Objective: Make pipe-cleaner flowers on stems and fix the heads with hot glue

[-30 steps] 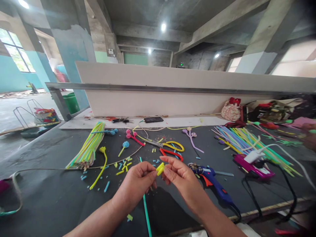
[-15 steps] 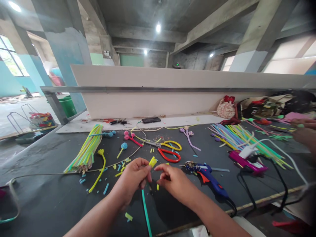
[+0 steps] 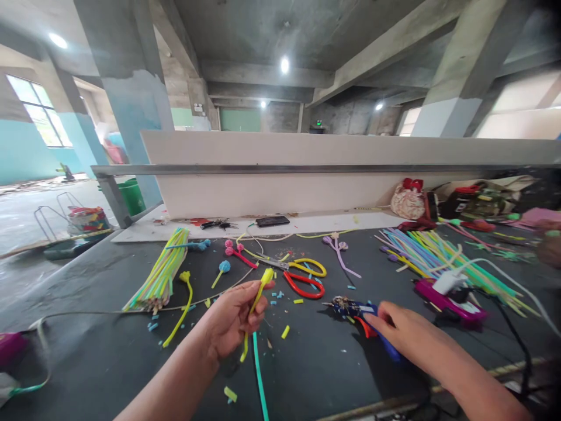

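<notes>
My left hand [image 3: 232, 320] is closed around a thin yellow straw stem [image 3: 254, 310] with a small curled yellow tip at its top. It holds it upright over the dark table [image 3: 109, 362]. My right hand [image 3: 405, 336] has reached to the right and rests on the blue glue gun [image 3: 363, 313], its fingers curling over the gun's handle. Red and yellow scissors [image 3: 302, 275] lie just beyond my hands. A teal straw [image 3: 259, 374] lies on the table below my left hand.
A bundle of yellow-green straws [image 3: 160, 272] lies at left and a spread of coloured straws [image 3: 442, 254] at right. Finished straw flowers [image 3: 234, 251], cut straw bits, a pink power strip [image 3: 447, 298] with cables and a phone [image 3: 272, 221] are around. Another person's hand [image 3: 550, 242] shows at far right.
My right hand let go of the yellow piece and moved right onto the glue gun. My left hand kept the yellow stem and lifted it slightly.
</notes>
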The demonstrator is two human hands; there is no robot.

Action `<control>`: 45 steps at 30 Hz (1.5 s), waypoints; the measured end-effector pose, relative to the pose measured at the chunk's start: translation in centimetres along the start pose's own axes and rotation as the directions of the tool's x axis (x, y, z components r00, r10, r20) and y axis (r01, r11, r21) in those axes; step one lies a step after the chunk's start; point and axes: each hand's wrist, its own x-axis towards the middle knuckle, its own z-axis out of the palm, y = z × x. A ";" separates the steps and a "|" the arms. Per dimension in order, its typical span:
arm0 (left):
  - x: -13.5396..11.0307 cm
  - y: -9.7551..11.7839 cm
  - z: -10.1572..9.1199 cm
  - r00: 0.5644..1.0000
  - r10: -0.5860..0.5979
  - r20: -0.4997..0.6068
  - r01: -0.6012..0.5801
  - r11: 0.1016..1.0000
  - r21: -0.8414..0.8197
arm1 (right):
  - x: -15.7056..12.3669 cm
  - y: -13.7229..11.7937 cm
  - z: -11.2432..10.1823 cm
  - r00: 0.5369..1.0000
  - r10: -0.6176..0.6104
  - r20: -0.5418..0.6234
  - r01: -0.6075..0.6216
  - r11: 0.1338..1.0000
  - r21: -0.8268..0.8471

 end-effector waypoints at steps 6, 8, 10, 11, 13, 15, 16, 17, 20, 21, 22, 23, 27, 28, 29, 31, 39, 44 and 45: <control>0.2 -0.7 -0.9 0.999 0.025 0.046 -0.021 0.995 -0.097 | 0.7 2.3 1.8 0.994 0.094 0.053 -0.102 0.981 0.164; 0.1 -1.0 -0.7 0.999 0.031 0.042 -0.027 0.995 -0.098 | 1.1 2.4 1.8 0.987 0.129 0.091 -0.147 0.961 0.235; -0.1 -1.1 -0.5 0.998 0.030 0.047 -0.025 0.994 -0.104 | 1.2 2.3 1.5 0.975 0.165 0.148 -0.204 0.930 0.306; -0.2 -1.2 -0.4 0.998 0.028 0.050 -0.023 0.994 -0.106 | 1.0 2.2 1.1 0.966 0.184 0.184 -0.240 0.905 0.352; -0.5 -1.2 -0.3 0.999 0.023 0.049 -0.017 0.994 -0.108 | 0.5 1.6 0.4 0.944 0.208 0.257 -0.308 0.835 0.455; -0.7 -1.3 -0.4 0.999 0.022 0.047 -0.017 0.994 -0.110 | -0.1 0.7 -0.4 0.930 0.205 0.305 -0.350 0.749 0.563; -0.7 -1.4 -0.4 0.998 0.024 0.053 -0.017 0.993 -0.120 | -0.3 0.1 -0.8 0.929 0.194 0.314 -0.355 0.703 0.616; -0.7 -1.5 -0.4 0.998 0.020 0.059 -0.012 0.992 -0.129 | -0.5 -0.5 -1.2 0.934 0.183 0.308 -0.350 0.654 0.670; -0.6 -1.7 -0.2 0.998 0.007 0.059 0.001 0.991 -0.136 | -1.0 -2.6 -1.9 0.959 0.161 0.234 -0.284 0.521 0.805; -0.5 -1.8 -0.1 0.998 0.005 0.062 0.003 0.991 -0.131 | -1.3 -3.4 -2.0 0.962 0.145 0.232 -0.273 0.467 0.841; -0.5 -1.9 0.1 0.997 0.008 0.070 0.001 0.992 -0.125 | -1.6 -4.1 -2.1 0.963 0.110 0.244 -0.268 0.406 0.874; -0.5 -2.0 0.2 0.997 0.014 0.081 -0.005 0.993 -0.120 | -1.9 -4.9 -2.1 0.963 0.054 0.265 -0.268 0.326 0.907; -0.5 -2.4 0.4 0.995 0.043 0.092 -0.034 0.994 -0.105 | -3.6 -7.2 -1.7 0.948 -0.232 0.219 -0.173 0.204 0.964; -0.5 -2.5 0.4 0.995 0.048 0.083 -0.040 0.994 -0.098 | -3.9 -7.5 -1.6 0.936 -0.281 0.213 -0.143 0.249 0.958; -0.5 -2.5 0.4 0.996 0.051 0.074 -0.045 0.995 -0.089 | -4.3 -7.8 -1.4 0.928 -0.304 0.217 -0.119 0.311 0.943; -0.4 -2.5 0.4 0.997 0.061 0.055 -0.057 0.996 -0.073 | -4.8 -8.2 -0.9 0.929 -0.300 0.215 -0.066 0.439 0.896; -0.4 -2.3 0.8 0.993 0.115 -0.009 -0.115 0.993 -0.012 | -5.5 -9.4 0.5 0.947 -0.322 0.021 0.168 0.547 0.820; -0.4 -2.1 1.0 0.990 0.138 -0.038 -0.137 0.990 0.012 | -5.7 -9.8 0.5 0.952 -0.303 -0.035 0.224 0.616 0.755; -0.4 -2.1 1.1 0.989 0.141 -0.037 -0.140 0.990 0.015 | -5.8 -9.8 0.6 0.954 -0.299 -0.035 0.226 0.633 0.740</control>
